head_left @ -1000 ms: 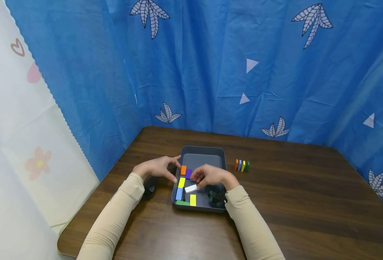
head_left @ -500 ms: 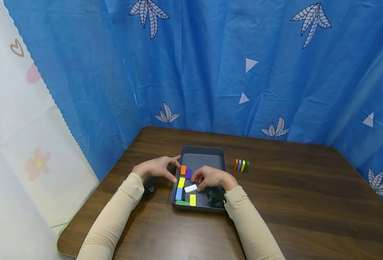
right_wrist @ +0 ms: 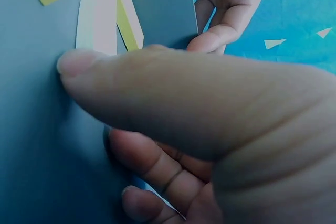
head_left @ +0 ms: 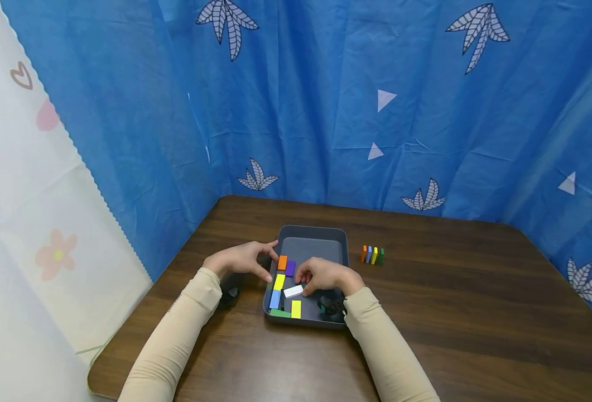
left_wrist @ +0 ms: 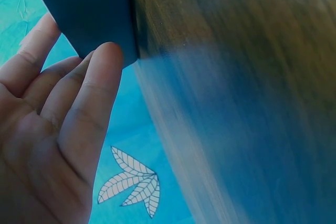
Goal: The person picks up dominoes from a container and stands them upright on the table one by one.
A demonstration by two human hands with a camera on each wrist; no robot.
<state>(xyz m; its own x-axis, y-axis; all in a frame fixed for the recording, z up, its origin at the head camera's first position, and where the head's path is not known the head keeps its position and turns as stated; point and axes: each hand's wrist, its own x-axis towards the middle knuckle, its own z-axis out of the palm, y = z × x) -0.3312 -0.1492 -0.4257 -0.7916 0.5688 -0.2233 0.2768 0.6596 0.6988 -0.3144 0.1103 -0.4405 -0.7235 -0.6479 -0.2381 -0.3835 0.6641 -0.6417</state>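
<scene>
A dark grey tray (head_left: 313, 241) lies on the table, with flat domino-like blocks along its left side. Against its left wall my left hand (head_left: 240, 259) rests, thumb and fingers spread at the rim; in the left wrist view the fingers (left_wrist: 100, 77) lie along the tray's outer wall. Inside the tray, my right hand (head_left: 328, 275) is lowered palm down. Its thumb (right_wrist: 79, 64) touches the end of a white block (head_left: 293, 291), which lies at a slant. The other fingers are bent, apart from that block.
Orange (head_left: 282, 262), purple (head_left: 290, 268), yellow (head_left: 279, 282), blue (head_left: 275, 299) and green (head_left: 280, 314) blocks line the tray's left side; another yellow block (head_left: 296, 309) lies near its front wall. Right of the tray, several blocks (head_left: 372, 254) stand upright in a row. A blue curtain (head_left: 326, 111) hangs behind.
My right hand has shifted slightly within the tray, its thumb remaining by the white block. My left hand and the blocks stay in place; the whole view drifts slightly left.
</scene>
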